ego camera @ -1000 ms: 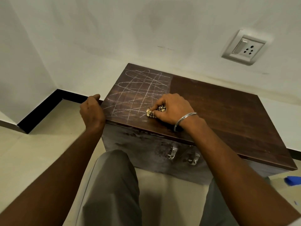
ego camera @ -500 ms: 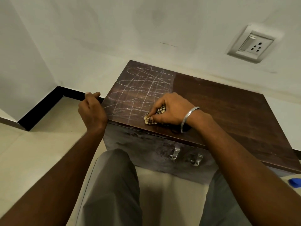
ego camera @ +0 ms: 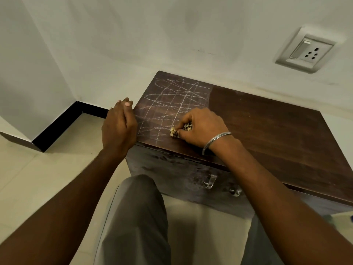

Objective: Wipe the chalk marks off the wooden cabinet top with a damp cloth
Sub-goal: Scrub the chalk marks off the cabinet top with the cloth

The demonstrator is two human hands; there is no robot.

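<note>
Fingers [ego camera: 186, 119], right hand [ego camera: 202, 129]: are bunching round a small patterned cloth [ego camera: 174, 133], pressing it onto the cabinet top [ego camera: 267, 127] near its front edge.
Fingers [ego camera: 126, 104], left hand [ego camera: 119, 127]: are lying close together and fairly straight, holding nothing, seemingly brushing the cabinet top's left edge; contact is hard to judge.
Cloth: is peeking out past the right fingertips.
Chalk marks [ego camera: 172, 100]: are crossing the cabinet top's left part in loops and lines.
Bangle [ego camera: 215, 139]: is circling the right wrist over the cabinet top's front edge.
</note>
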